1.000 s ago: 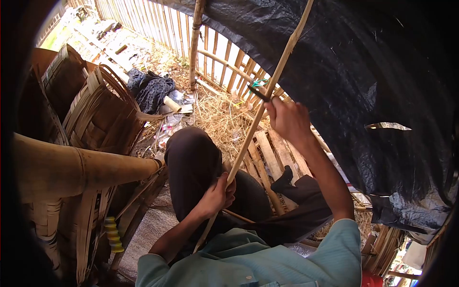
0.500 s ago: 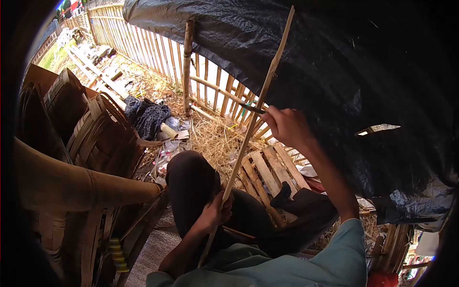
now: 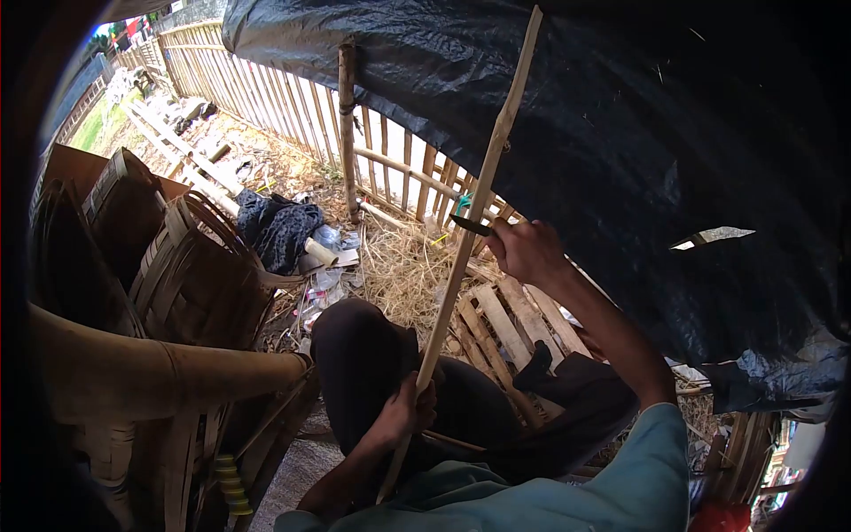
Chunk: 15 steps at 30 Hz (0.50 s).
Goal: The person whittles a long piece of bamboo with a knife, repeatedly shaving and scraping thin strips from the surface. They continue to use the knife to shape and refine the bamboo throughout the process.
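Note:
A long, pale bamboo strip [image 3: 457, 266] slants from my lap up to the top of the view. My left hand [image 3: 402, 413] is closed around its lower part, beside my bent knee. Higher up, my right hand [image 3: 526, 250] grips a knife [image 3: 472, 226] whose dark blade lies across the strip. The knife's handle is hidden inside my fingers. A knot with a small rough spot shows on the strip above the blade.
Woven bamboo baskets [image 3: 199, 275] and a thick bamboo pole [image 3: 168, 365] stand close on the left. A black tarp [image 3: 603, 133] hangs at the right, before a bamboo fence [image 3: 257, 84]. Wooden slats [image 3: 510, 324], straw [image 3: 399, 275] and a dark cloth [image 3: 277, 232] lie on the ground.
My right hand and the knife have shifted slightly down and left along the strip. The left hand keeps its hold, and the whole view has tilted a little.

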Each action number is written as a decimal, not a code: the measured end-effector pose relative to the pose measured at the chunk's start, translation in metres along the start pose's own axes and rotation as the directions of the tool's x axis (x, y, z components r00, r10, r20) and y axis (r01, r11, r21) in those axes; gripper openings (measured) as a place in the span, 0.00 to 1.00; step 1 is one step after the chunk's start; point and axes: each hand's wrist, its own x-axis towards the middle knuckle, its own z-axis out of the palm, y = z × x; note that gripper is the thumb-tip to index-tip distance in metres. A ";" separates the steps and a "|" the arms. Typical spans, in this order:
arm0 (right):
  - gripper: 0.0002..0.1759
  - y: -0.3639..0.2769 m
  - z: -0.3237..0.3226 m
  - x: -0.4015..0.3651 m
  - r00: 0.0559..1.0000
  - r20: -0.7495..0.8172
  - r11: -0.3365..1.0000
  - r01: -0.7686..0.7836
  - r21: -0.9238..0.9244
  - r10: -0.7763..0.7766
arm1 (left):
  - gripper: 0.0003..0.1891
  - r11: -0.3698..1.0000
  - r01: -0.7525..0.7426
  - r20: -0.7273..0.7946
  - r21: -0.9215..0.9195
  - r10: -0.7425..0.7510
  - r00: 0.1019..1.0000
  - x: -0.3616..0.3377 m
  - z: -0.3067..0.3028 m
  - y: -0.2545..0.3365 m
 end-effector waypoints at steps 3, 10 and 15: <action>0.23 0.002 -0.018 0.019 0.988 0.027 0.988 -0.154 -0.025 0.155 | 0.19 0.999 -0.010 0.017 0.038 0.010 1.000 -0.002 0.002 0.000; 0.22 -0.003 -0.036 0.026 0.993 0.070 0.995 -0.094 -0.022 0.096 | 0.18 1.000 -0.010 0.000 -0.006 0.010 1.000 -0.006 0.002 0.001; 0.23 -0.047 -0.033 -0.019 0.964 0.139 0.968 0.210 0.137 -0.228 | 0.18 0.997 0.033 0.035 -0.074 -0.030 0.999 -0.002 -0.008 -0.005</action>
